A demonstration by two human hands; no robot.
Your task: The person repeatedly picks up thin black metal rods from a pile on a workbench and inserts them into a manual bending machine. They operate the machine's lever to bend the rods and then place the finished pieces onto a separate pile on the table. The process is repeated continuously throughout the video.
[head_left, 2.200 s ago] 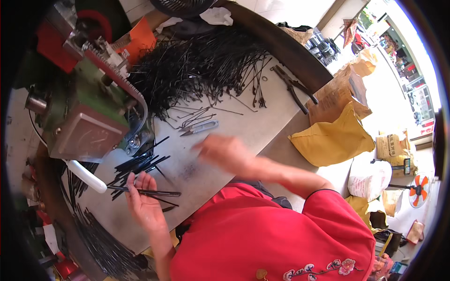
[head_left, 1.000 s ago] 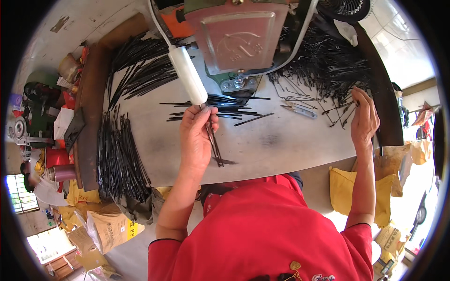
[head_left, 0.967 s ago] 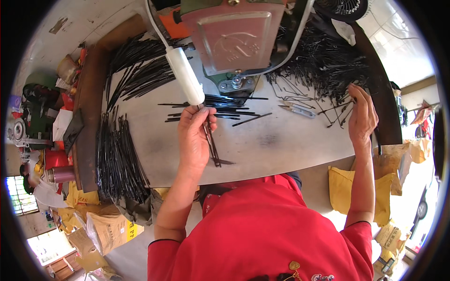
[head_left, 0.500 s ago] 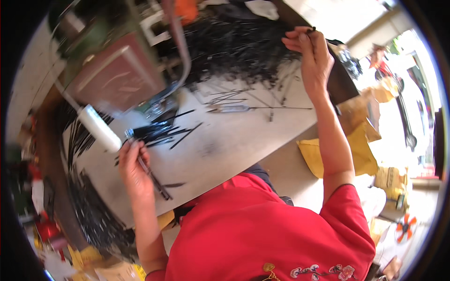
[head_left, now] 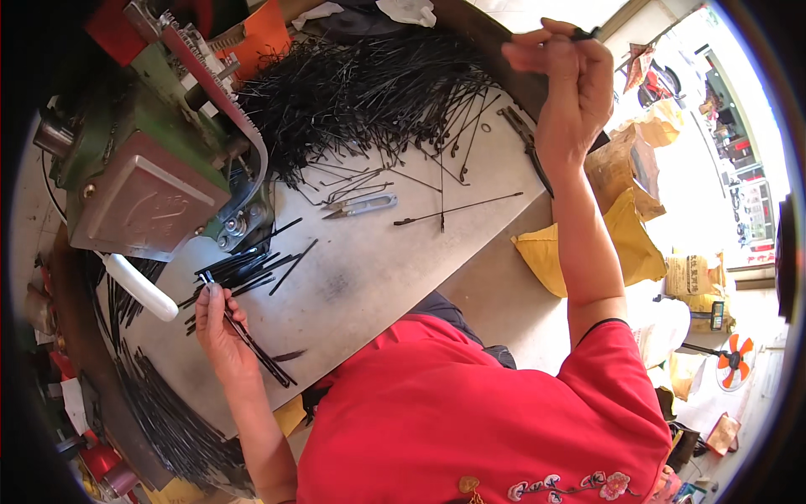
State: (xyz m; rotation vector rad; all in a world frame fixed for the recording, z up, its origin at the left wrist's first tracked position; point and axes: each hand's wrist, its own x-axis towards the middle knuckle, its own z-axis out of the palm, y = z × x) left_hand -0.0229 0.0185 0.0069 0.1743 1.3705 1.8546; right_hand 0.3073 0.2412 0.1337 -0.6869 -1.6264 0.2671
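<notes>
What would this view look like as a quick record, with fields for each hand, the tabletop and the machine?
Left hand: holding slim, glossy black rods
Right hand: raised; small black object at its fingers, grip unclear
Tabletop: pale grey; tangled heap of thin black metal rods, small metal snips with a pale blue-grey handle
Machine: green metal machine with a silvery-pink front plate, white cylinder beside it

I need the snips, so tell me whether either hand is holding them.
No, the snips lie on the table, apart from the left hand and the right hand.
</notes>
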